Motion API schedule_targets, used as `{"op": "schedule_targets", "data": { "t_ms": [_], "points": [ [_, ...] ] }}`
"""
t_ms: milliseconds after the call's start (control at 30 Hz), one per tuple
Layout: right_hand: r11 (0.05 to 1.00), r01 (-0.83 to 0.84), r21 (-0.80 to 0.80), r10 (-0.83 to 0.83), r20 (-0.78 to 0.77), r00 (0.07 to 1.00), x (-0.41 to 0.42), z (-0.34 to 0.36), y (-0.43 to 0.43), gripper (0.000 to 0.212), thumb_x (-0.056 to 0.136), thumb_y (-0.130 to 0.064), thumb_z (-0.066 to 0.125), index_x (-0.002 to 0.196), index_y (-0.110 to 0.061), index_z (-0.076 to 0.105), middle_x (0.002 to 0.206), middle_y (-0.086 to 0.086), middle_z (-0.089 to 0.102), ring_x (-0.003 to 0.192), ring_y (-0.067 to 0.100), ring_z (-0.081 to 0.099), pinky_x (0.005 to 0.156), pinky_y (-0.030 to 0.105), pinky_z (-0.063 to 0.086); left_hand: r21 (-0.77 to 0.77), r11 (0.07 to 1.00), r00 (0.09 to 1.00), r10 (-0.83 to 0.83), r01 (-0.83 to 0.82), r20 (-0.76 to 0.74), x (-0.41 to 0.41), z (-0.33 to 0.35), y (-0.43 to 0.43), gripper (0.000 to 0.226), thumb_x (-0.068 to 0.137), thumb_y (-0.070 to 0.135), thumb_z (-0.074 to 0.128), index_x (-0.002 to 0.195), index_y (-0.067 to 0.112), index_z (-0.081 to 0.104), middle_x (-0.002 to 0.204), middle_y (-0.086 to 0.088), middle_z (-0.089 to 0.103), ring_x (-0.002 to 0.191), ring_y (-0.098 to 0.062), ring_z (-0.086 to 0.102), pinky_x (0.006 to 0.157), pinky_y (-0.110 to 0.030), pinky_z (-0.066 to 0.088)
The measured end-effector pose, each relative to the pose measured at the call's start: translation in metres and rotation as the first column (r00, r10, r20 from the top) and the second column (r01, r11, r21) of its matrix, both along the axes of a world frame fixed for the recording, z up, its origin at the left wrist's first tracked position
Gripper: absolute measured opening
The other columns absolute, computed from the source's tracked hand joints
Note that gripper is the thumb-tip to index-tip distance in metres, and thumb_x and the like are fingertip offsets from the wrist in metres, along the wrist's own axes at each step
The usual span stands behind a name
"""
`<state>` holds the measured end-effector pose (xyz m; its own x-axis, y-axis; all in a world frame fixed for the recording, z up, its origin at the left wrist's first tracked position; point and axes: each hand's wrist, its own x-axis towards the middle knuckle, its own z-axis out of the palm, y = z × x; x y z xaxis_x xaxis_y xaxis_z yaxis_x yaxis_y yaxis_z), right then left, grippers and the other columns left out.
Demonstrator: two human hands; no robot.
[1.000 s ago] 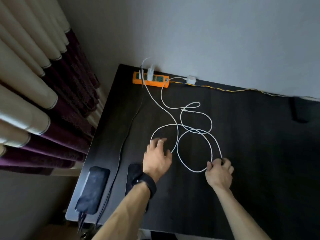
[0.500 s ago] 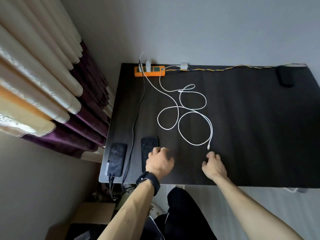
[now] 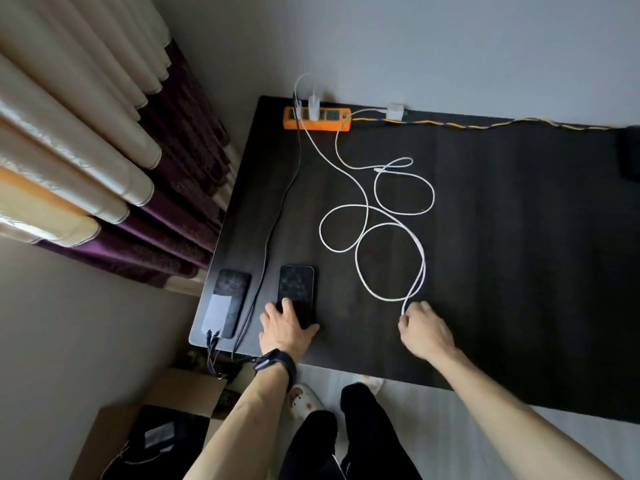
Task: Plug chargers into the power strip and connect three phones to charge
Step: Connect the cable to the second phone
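An orange power strip (image 3: 317, 118) lies at the back left of the dark table (image 3: 502, 271), with a white charger (image 3: 314, 105) plugged into it. A second white charger (image 3: 394, 111) lies just right of the strip. Long white cables (image 3: 367, 209) loop across the table. My right hand (image 3: 424, 329) pinches the end of one white cable near the front edge. My left hand (image 3: 285, 327) rests on the near end of a black phone (image 3: 296, 289), fingers on its screen. Another phone (image 3: 227, 301) lies at the front left corner with dark cables at its near end.
A yellow-and-blue cord (image 3: 485, 124) runs along the wall behind the table. A dark object (image 3: 630, 154) sits at the far right edge. Curtains (image 3: 104, 150) hang to the left. A cardboard box (image 3: 156, 427) stands on the floor by my legs.
My left hand moved left onto the second phone. My right hand, which had let go of the cable, now pinches the cable's end near the front edge.
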<state>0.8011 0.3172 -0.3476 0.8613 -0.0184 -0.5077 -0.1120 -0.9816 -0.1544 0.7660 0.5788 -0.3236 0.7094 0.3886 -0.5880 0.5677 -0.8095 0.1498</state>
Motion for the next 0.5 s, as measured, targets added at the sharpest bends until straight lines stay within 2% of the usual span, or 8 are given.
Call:
{"op": "schedule_targets", "data": {
  "t_ms": [67, 133, 233, 333, 400, 433, 467, 500],
  "points": [
    [0.953, -0.303, 0.027, 0.304, -0.112, 0.946, -0.035, 0.003, -0.001, 0.023, 0.099, -0.031, 0.041, 0.109, -0.012, 0.050, 0.116, 0.009, 0.051, 0.100, 0.036, 0.065, 0.075, 0.044, 0.048, 0.012, 1.000, 1.000, 0.029, -0.029, 0.003, 0.002, -0.003, -0.004, 0.088, 0.079, 0.053, 0.073, 0.143, 0.014, 0.028, 0.135, -0.016, 0.034, 0.126, -0.037, 0.037, 0.098, -0.045, 0.044],
    [0.896, -0.438, 0.079, 0.444, -0.203, 0.873, -0.073, 0.006, -0.006, 0.023, 0.098, -0.029, 0.039, 0.115, -0.015, 0.046, 0.117, 0.009, 0.050, 0.101, 0.037, 0.065, 0.075, 0.046, 0.047, 0.036, 0.999, 0.999, 0.038, -0.038, -0.016, 0.003, -0.003, -0.007, 0.095, 0.076, 0.051, 0.074, 0.147, 0.013, 0.022, 0.133, -0.018, 0.034, 0.122, -0.038, 0.039, 0.099, -0.044, 0.043],
    [0.849, -0.518, 0.106, 0.528, -0.220, 0.820, -0.105, 0.013, -0.015, 0.033, 0.097, -0.026, 0.035, 0.128, -0.017, 0.042, 0.120, 0.009, 0.058, 0.104, 0.036, 0.065, 0.082, 0.046, 0.049, 0.025, 0.997, 0.996, 0.072, -0.070, -0.046, 0.004, -0.001, -0.007, 0.111, 0.066, 0.052, 0.078, 0.149, 0.014, 0.015, 0.131, -0.018, 0.036, 0.120, -0.041, 0.042, 0.103, -0.046, 0.040],
    [0.869, -0.484, 0.106, 0.494, -0.130, 0.860, -0.110, 0.023, -0.025, 0.028, 0.099, -0.030, 0.032, 0.121, -0.019, 0.043, 0.114, 0.006, 0.062, 0.098, 0.034, 0.066, 0.077, 0.046, 0.048, -0.137, 0.961, 0.971, 0.241, -0.240, -0.011, 0.000, 0.007, -0.005, 0.116, 0.062, 0.045, 0.085, 0.150, 0.016, 0.015, 0.134, -0.025, 0.040, 0.124, -0.046, 0.044, 0.110, -0.046, 0.036],
    [0.902, -0.413, 0.124, 0.419, -0.023, 0.908, -0.108, 0.032, -0.027, 0.025, 0.100, -0.036, 0.032, 0.117, -0.020, 0.043, 0.112, 0.004, 0.061, 0.093, 0.034, 0.067, 0.074, 0.044, 0.047, -0.318, 0.869, 0.922, 0.385, -0.379, -0.045, -0.004, 0.017, -0.002, 0.118, 0.064, 0.036, 0.087, 0.152, 0.015, 0.012, 0.136, -0.027, 0.044, 0.123, -0.044, 0.050, 0.106, -0.047, 0.043],
    [0.914, -0.371, 0.162, 0.372, 0.030, 0.928, -0.107, 0.038, -0.026, 0.025, 0.100, -0.035, 0.034, 0.118, -0.021, 0.043, 0.112, 0.003, 0.062, 0.091, 0.033, 0.067, 0.073, 0.042, 0.048, -0.428, 0.777, 0.876, 0.474, -0.462, -0.088, -0.008, 0.026, 0.000, 0.118, 0.066, 0.032, 0.087, 0.153, 0.014, 0.010, 0.134, -0.025, 0.049, 0.116, -0.040, 0.056, 0.096, -0.046, 0.052],
    [0.923, -0.319, 0.216, 0.309, 0.081, 0.948, -0.105, 0.045, -0.024, 0.025, 0.099, -0.032, 0.039, 0.120, -0.021, 0.045, 0.113, 0.003, 0.063, 0.090, 0.033, 0.068, 0.073, 0.042, 0.049, -0.520, 0.665, 0.821, 0.553, -0.536, -0.141, -0.012, 0.034, 0.001, 0.116, 0.068, 0.028, 0.087, 0.153, 0.013, 0.009, 0.126, -0.021, 0.055, 0.103, -0.034, 0.064, 0.078, -0.043, 0.060],
    [0.923, -0.274, 0.270, 0.247, 0.130, 0.960, -0.102, 0.052, -0.021, 0.025, 0.097, -0.027, 0.045, 0.121, -0.021, 0.049, 0.112, 0.002, 0.065, 0.089, 0.033, 0.068, 0.072, 0.041, 0.050, -0.582, 0.563, 0.774, 0.602, -0.587, -0.198, -0.016, 0.041, 0.001, 0.113, 0.070, 0.025, 0.085, 0.153, 0.012, 0.010, 0.115, -0.017, 0.060, 0.087, -0.027, 0.067, 0.060, -0.035, 0.060]
  ]
}}
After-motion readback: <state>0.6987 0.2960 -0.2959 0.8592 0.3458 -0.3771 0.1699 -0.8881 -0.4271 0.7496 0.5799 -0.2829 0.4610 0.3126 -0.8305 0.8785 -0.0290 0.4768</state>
